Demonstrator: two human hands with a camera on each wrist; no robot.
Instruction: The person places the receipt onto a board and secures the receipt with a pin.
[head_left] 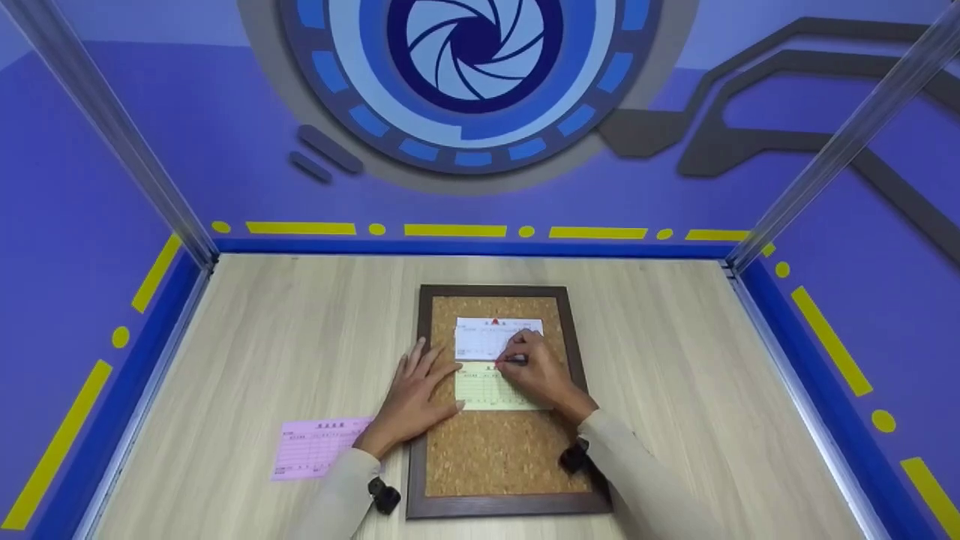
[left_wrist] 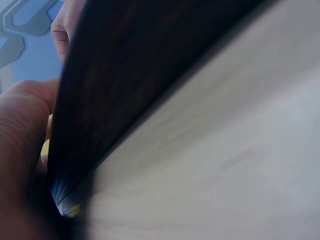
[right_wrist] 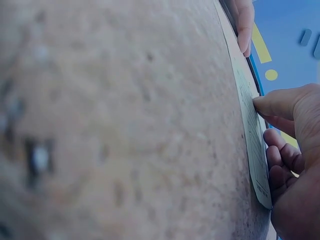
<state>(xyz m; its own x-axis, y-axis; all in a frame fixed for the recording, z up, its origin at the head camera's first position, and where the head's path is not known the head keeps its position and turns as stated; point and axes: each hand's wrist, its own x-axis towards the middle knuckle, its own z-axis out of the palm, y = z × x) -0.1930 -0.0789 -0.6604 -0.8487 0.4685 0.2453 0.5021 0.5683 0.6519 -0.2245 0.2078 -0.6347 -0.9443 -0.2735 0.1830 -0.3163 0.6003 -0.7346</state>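
A cork board [head_left: 491,457] in a dark wooden frame lies on the table. On it a white printed slip [head_left: 474,341] has a red push pin [head_left: 495,322] at its top edge. Just below lies a pale yellow slip [head_left: 480,390]. At the yellow slip's top edge my right hand [head_left: 541,373] pinches a second red push pin [head_left: 497,364], mostly hidden by the fingers. Spread over the board's left frame, my left hand [head_left: 409,401] rests with thumb and index fingertips at the yellow slip's left edge. The right wrist view shows the yellow slip [right_wrist: 256,155] edge-on beside the right fingers.
A pink printed slip [head_left: 315,450] lies on the wooden table [head_left: 225,360] left of the board, partly under the left forearm. Blue panels with yellow marks [head_left: 455,230] enclose the table at the back and sides. Metal posts [head_left: 840,142] stand at the back corners.
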